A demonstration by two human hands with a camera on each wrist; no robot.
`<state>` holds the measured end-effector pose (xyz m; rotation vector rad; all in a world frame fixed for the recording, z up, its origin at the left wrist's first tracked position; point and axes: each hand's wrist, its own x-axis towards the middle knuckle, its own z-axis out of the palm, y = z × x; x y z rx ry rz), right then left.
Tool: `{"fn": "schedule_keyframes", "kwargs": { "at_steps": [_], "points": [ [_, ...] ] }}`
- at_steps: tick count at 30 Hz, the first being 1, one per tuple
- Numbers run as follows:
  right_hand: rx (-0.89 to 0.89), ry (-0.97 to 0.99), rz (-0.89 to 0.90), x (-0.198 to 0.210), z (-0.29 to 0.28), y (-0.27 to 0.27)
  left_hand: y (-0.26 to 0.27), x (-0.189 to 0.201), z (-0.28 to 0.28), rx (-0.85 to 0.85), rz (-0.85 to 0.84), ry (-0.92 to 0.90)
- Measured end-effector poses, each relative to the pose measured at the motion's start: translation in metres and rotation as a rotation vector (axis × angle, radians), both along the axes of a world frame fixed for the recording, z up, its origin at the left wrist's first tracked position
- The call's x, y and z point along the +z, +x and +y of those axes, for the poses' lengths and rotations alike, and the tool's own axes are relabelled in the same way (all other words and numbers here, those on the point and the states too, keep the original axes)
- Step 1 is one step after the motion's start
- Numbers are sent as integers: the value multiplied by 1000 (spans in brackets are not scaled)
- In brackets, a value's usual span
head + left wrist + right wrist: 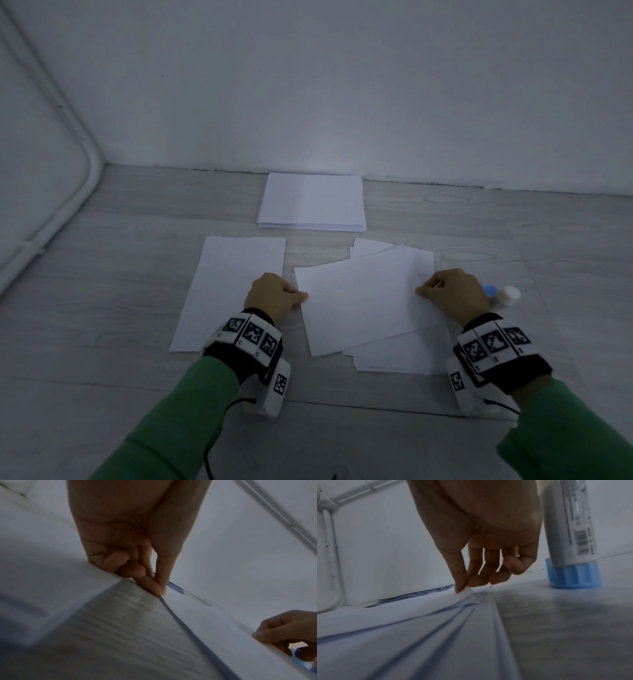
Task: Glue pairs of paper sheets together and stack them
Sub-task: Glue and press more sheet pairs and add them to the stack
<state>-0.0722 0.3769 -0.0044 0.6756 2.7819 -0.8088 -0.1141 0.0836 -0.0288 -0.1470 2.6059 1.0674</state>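
Grey wood-grain floor (137, 246) runs back to a plain white wall (342, 85), with a white pipe (92, 164) curving down in the left corner; light is dim and bluish.

My left hand (274, 294) pinches the left edge of the top sheet (363, 301), thumb over and fingers curled under, as the left wrist view shows. My right hand (452, 294) pinches the sheet's right edge the same way, thumb against forefinger with the paper's edge between them. Both grips are closed on that one sheet, which sits skewed across the loose pile (404, 356) beneath it. I judge I hold it at opposite edges to keep it flat and steer it without creasing, probably to carry it over to the single sheet (233, 287) lying flat just to the left, its likely partner.

A squared stack (311, 202) sits against the wall, well apart from my hands, kept out of the working area; I take it for the finished pairs, though I cannot confirm that.

Two glue sticks (503, 296) stand upright just right of my right hand, on blue bases, close for a quick reach. Whether any sheet already carries glue I cannot tell.
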Motion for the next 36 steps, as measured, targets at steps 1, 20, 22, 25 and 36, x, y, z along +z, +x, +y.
{"fn": "schedule_keyframes", "kwargs": {
  "at_steps": [1,20,22,25,36],
  "points": [
    [1,2,-4,0,0,0,0,1,0,-4,-9,-6],
    [854,269,4,9,-40,-11,-1,33,43,-773,153,-361],
    [936,285,-136,0,-52,-18,0,25,49,-894,34,-459],
    [943,315,-249,-19,-51,-19,1,10,43,-951,-34,-555],
    [716,264,-307,-36,-38,-18,-2,2,33,-980,-102,-579]
  ]
}}
